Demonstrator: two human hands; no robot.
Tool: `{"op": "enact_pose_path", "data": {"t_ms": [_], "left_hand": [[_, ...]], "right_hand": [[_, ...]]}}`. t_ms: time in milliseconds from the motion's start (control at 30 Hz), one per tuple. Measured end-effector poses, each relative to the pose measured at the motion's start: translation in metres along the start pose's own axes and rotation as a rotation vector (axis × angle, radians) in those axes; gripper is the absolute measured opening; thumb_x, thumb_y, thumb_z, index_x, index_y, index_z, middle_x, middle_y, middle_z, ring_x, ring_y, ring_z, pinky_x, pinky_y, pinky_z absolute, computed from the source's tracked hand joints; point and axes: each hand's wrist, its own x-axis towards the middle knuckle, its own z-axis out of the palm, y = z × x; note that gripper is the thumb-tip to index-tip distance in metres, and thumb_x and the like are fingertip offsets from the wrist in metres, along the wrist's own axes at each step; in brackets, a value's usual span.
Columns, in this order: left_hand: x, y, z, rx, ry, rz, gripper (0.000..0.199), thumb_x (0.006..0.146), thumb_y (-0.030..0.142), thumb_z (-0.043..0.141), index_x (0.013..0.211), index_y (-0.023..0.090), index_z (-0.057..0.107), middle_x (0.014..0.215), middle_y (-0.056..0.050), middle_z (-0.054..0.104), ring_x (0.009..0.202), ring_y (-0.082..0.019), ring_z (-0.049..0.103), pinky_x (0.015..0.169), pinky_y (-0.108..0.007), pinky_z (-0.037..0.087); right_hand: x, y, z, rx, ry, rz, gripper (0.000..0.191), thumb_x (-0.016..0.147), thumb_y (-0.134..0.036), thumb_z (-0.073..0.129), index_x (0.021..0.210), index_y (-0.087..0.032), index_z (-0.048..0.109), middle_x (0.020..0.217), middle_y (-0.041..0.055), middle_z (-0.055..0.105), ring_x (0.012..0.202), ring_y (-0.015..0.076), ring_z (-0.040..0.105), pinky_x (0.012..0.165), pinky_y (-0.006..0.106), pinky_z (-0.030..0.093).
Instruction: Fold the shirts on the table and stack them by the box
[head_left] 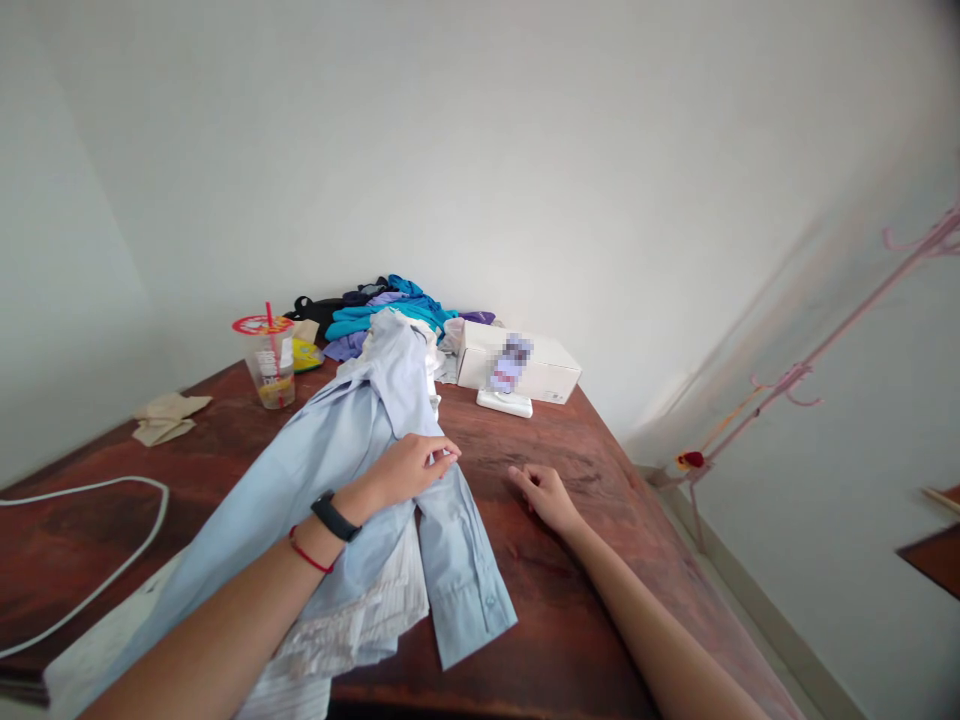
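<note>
A light blue long-sleeved shirt lies spread along the dark wooden table, its cuffed sleeve reaching toward the near edge. Across the upper sleeve rests my left hand, palm down, fingers loosely bent with a gap by the thumb; nothing shows between them. A black wristband and a red cord circle that wrist. To the right of the sleeve, apart from it, my right hand is on the bare wood, fingers curled in and nothing visible in them. White striped cloth shows beneath the shirt.
Behind the shirt, a pile of clothes lies against the wall. A plastic cup with a straw stands left, near tan napkins and a white cable. A white box is at back right. A pink stand leans beyond the table.
</note>
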Motion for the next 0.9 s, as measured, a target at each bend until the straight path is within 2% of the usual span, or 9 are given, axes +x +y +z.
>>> {"op": "enact_pose_path", "data": {"t_ms": [267, 600, 700, 767, 833, 900], "left_hand": [[-0.003, 0.011, -0.002, -0.012, -0.071, -0.046, 0.033, 0.098, 0.039, 0.049, 0.107, 0.023, 0.076, 0.082, -0.001, 0.075, 0.070, -0.016, 0.063, 0.064, -0.024, 0.042], [-0.002, 0.012, -0.002, -0.024, -0.115, -0.098, 0.032, 0.098, 0.039, 0.048, 0.108, 0.024, 0.075, 0.080, -0.001, 0.075, 0.073, -0.017, 0.066, 0.066, -0.023, 0.045], [-0.001, 0.011, -0.002, -0.022, -0.113, -0.120, 0.035, 0.099, 0.042, 0.047, 0.109, 0.024, 0.075, 0.080, -0.001, 0.075, 0.072, -0.017, 0.066, 0.067, -0.024, 0.046], [-0.001, 0.010, -0.002, -0.023, -0.109, -0.125, 0.035, 0.099, 0.044, 0.047, 0.109, 0.025, 0.075, 0.083, -0.001, 0.076, 0.074, -0.017, 0.067, 0.069, -0.025, 0.048], [-0.001, 0.010, 0.000, -0.043, -0.090, -0.123, 0.035, 0.099, 0.045, 0.048, 0.110, 0.025, 0.075, 0.091, -0.003, 0.077, 0.080, -0.018, 0.069, 0.072, -0.026, 0.050], [-0.001, 0.010, 0.002, -0.080, -0.057, -0.116, 0.037, 0.099, 0.047, 0.047, 0.116, 0.026, 0.073, 0.104, -0.005, 0.077, 0.092, -0.020, 0.070, 0.076, -0.028, 0.052]], "right_hand": [[0.002, 0.000, 0.001, -0.032, -0.019, -0.009, 0.054, 0.091, -0.059, 0.056, 0.056, -0.023, 0.036, 0.052, -0.0039, 0.041, 0.053, 0.0120, 0.038, 0.053, 0.025, 0.030], [0.001, 0.003, 0.002, -0.053, -0.011, -0.011, 0.053, 0.092, -0.057, 0.054, 0.057, -0.021, 0.036, 0.057, -0.0040, 0.037, 0.058, 0.0120, 0.036, 0.057, 0.026, 0.028], [0.001, 0.002, 0.003, -0.061, -0.004, -0.010, 0.052, 0.093, -0.055, 0.054, 0.057, -0.021, 0.037, 0.056, -0.0035, 0.039, 0.057, 0.0125, 0.038, 0.057, 0.026, 0.029], [0.000, -0.002, 0.003, -0.081, 0.011, -0.017, 0.048, 0.094, -0.051, 0.053, 0.058, -0.021, 0.043, 0.057, -0.0021, 0.046, 0.057, 0.0140, 0.043, 0.057, 0.027, 0.033], [-0.004, -0.013, 0.004, -0.119, 0.002, -0.066, 0.036, 0.095, -0.043, 0.052, 0.067, -0.020, 0.056, 0.067, 0.0019, 0.059, 0.065, 0.0175, 0.055, 0.063, 0.029, 0.043], [-0.011, -0.029, 0.006, -0.210, -0.035, -0.180, 0.022, 0.094, -0.035, 0.054, 0.090, -0.020, 0.069, 0.096, 0.0095, 0.071, 0.094, 0.0252, 0.065, 0.083, 0.036, 0.051]]}}
